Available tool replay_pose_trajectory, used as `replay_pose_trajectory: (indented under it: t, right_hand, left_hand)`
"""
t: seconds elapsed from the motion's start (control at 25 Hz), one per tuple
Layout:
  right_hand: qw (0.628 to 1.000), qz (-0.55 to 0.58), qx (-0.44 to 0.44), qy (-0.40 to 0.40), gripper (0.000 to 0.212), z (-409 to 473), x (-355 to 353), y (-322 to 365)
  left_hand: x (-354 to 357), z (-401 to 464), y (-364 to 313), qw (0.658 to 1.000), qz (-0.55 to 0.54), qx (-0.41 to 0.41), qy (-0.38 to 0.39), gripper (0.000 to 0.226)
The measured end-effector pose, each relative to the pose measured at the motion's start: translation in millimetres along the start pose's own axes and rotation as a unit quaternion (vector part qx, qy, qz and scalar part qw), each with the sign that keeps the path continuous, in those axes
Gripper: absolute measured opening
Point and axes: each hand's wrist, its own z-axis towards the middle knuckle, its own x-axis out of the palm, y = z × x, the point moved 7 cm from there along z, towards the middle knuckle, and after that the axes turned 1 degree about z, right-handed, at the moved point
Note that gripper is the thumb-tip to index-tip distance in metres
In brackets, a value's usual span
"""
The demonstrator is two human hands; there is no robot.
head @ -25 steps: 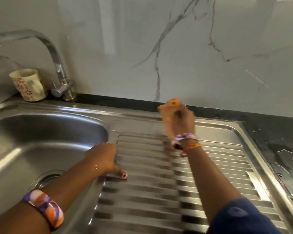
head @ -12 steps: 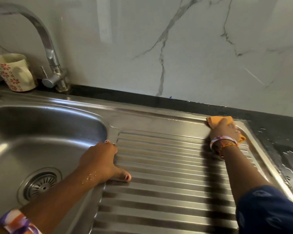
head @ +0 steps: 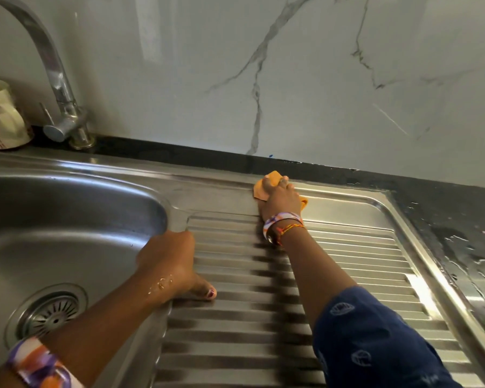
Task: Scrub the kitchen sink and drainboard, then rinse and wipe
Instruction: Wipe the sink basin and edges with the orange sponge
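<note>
Orange cloth [head: 266, 186]: I judge it soft, light, limp, likely damp; best held bunched under palm, fingers spread over top. Cloth lies on flat back margin of drainboard [head: 347, 247], just beyond ribs, near dark counter strip. My right hand [head: 280, 200] presses on it, fingers curled over cloth's far edge. My left hand [head: 168, 261] holds nothing, fingers bent over divider rim beside sink [head: 67, 219], thumb on ribs, well apart from cloth.

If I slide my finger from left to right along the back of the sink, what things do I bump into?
Flowery mug → tap → orange cloth under the right hand → wet black counter.
</note>
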Motion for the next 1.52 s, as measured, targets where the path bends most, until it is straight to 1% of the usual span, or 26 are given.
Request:
replay_pose_trajectory:
  t: [0.16,0.24,0.36,0.4,0.44,0.48,0.52,0.56,0.64,0.68,0.72,0.8,0.84,0.88,0.92,0.96,1.04,1.12,1.16,1.24,1.32,1.4,1.48,1.52]
  right_hand:
    - [0.998,-0.007,-0.047,0.032,0.069,-2.4,11.5,48.4]
    - [0.996,-0.009,-0.077,0.046,0.068,-2.6,20.2,77.2]
    - [0.987,0.003,-0.149,0.053,0.058,-8.9,26.8,120.2]
    - [0.982,0.038,-0.175,0.067,0.052,-13.6,25.8,130.5]
    - [0.973,0.089,-0.196,0.089,0.046,-19.8,23.7,136.8]
    - [0.961,0.147,-0.213,0.094,0.041,-27.2,19.1,138.7]
    - [0.951,0.198,-0.222,0.080,0.041,-35.0,11.3,135.1]
    - [0.944,0.237,-0.223,0.048,0.043,-41.0,-0.3,125.1]
    - [0.941,0.279,-0.189,-0.039,0.053,-43.1,-23.1,84.3]
    - [0.945,0.277,-0.150,-0.082,0.057,-39.9,-33.0,55.7]
    - [0.952,0.263,-0.097,-0.122,0.057,-36.3,-40.8,21.5]
    - [0.960,0.211,0.063,-0.173,0.046,-29.3,-47.3,-61.9]
    - [0.960,0.174,0.142,-0.169,0.044,-30.7,-44.6,-97.1]
    - [0.960,0.136,0.200,-0.138,0.046,-35.0,-37.7,-120.6]
    - [0.963,0.102,0.229,-0.102,0.047,-36.8,-30.2,-131.3]
    - [0.966,0.076,0.235,-0.080,0.046,-36.2,-26.4,-130.1]
    - [0.974,0.043,0.208,-0.078,0.044,-31.3,-25.6,-106.5]
    - [0.981,0.032,0.173,-0.082,0.042,-25.9,-21.7,-68.5]
    - [0.987,0.025,0.141,-0.076,0.042,-24.7,-16.3,-42.0]
    - [0.998,0.004,0.059,-0.037,0.042,-26.8,1.8,18.7]
    - [1.000,0.020,-0.016,-0.004,0.042,-26.1,15.5,75.4]
    - [0.995,0.059,-0.076,0.015,0.041,-22.2,17.5,115.6]
    - [0.983,0.098,-0.145,0.056,0.035,-22.1,20.3,134.0]
    - [0.975,0.123,-0.175,0.068,0.030,-23.2,17.9,132.6]
  left_hand:
    - [1.3,2.4,-2.5,1.000,-0.004,0.011,-0.005,0.069]
    - [1.3,3.5,-2.4,1.000,-0.008,0.022,-0.020,0.070]
    - [6.1,-3.2,8.1,0.996,-0.047,0.050,-0.061,0.074]
    - [9.4,-7.9,12.8,0.992,-0.081,0.069,-0.066,0.075]
    - [11.6,-12.2,17.9,0.987,-0.119,0.091,-0.063,0.073]
    - [12.3,-15.4,24.7,0.980,-0.153,0.114,-0.058,0.071]
    - [11.8,-17.3,31.6,0.973,-0.178,0.134,-0.053,0.069]
    - [11.6,-18.3,38.8,0.970,-0.187,0.145,-0.048,0.072]
    - [12.0,-17.2,48.0,0.975,-0.163,0.148,-0.037,0.081]
    - [11.5,-16.1,48.3,0.976,-0.155,0.149,-0.030,0.083]
    - [10.9,-14.9,46.5,0.977,-0.151,0.150,-0.025,0.083]
    - [9.9,-11.9,40.9,0.978,-0.135,0.155,-0.019,0.082]
    - [9.2,-10.8,39.1,0.979,-0.125,0.158,-0.020,0.080]
    - [9.0,-9.1,38.3,0.980,-0.117,0.157,-0.023,0.078]
    - [8.3,-7.2,38.2,0.982,-0.112,0.152,-0.025,0.076]
    - [7.9,-5.7,37.8,0.983,-0.110,0.145,-0.023,0.073]
    - [5.3,-6.4,35.5,0.986,-0.101,0.133,-0.017,0.070]
    - [2.4,-5.6,32.7,0.987,-0.092,0.129,-0.014,0.072]
    - [1.6,-4.8,32.7,0.987,-0.090,0.129,-0.015,0.073]
    - [2.6,-2.7,32.5,0.989,-0.086,0.124,-0.012,0.070]
    - [4.6,-0.7,31.8,0.989,-0.084,0.123,-0.006,0.059]
    - [3.7,0.3,30.9,0.987,-0.093,0.132,0.002,0.050]
    - [3.0,-0.4,29.9,0.985,-0.099,0.138,0.009,0.048]
    - [3.1,-1.3,30.2,0.985,-0.099,0.140,0.010,0.047]
